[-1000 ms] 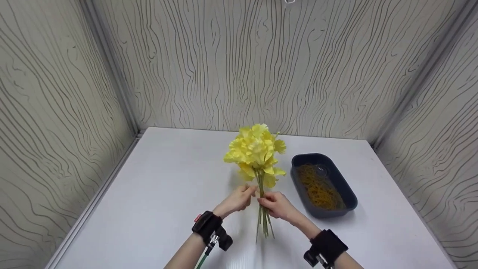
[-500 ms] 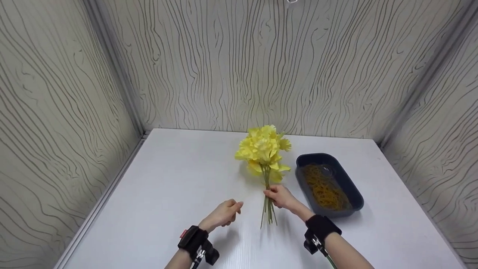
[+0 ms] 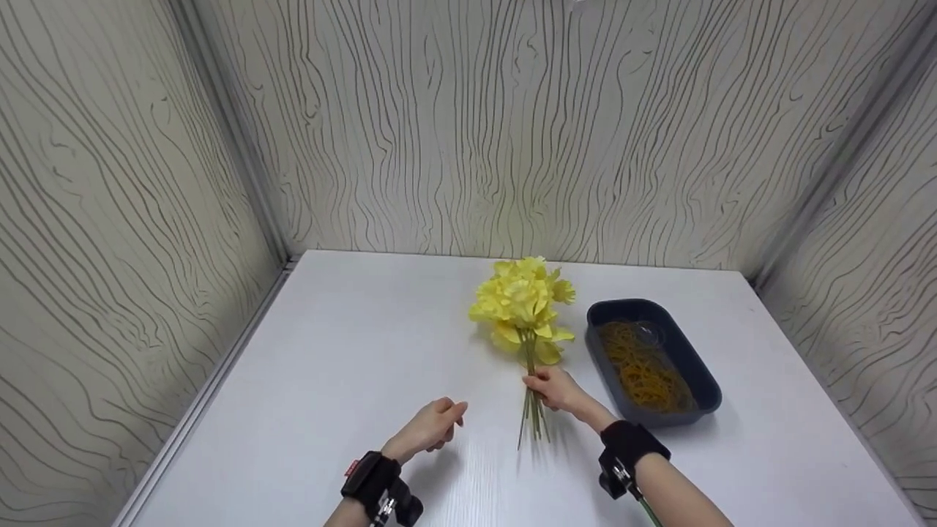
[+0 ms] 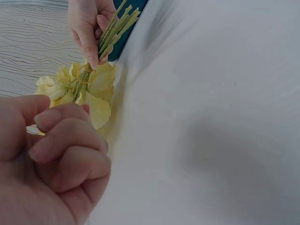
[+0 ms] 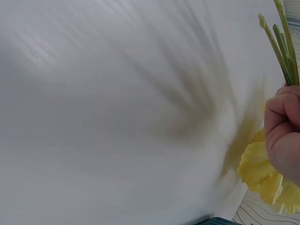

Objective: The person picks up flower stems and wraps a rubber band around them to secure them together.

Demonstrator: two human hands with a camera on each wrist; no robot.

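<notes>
My right hand (image 3: 556,388) grips the stems (image 4: 115,35) of a bunch of yellow artificial flowers (image 3: 521,298), with the blossoms toward the back wall and the cut ends toward me. A thin yellowish rubber band (image 4: 88,69) circles the stems just below the blossoms in the left wrist view. The bunch casts a shadow on the white table beside it in the right wrist view. My left hand (image 3: 430,426) is apart from the flowers, lower and to the left over the table. Its fingers (image 4: 77,140) are curled in toward the palm, with nothing visible in them.
A dark blue-grey bin (image 3: 706,384) stands right of the flowers and holds many tan rubber bands (image 3: 644,373). Wood-grain patterned walls (image 3: 439,132) close off the back and both sides of the white table (image 3: 351,329).
My left hand has come away from the stems, down and to the left. The right hand still holds the bunch, whose blossoms now sit slightly farther right in the head view.
</notes>
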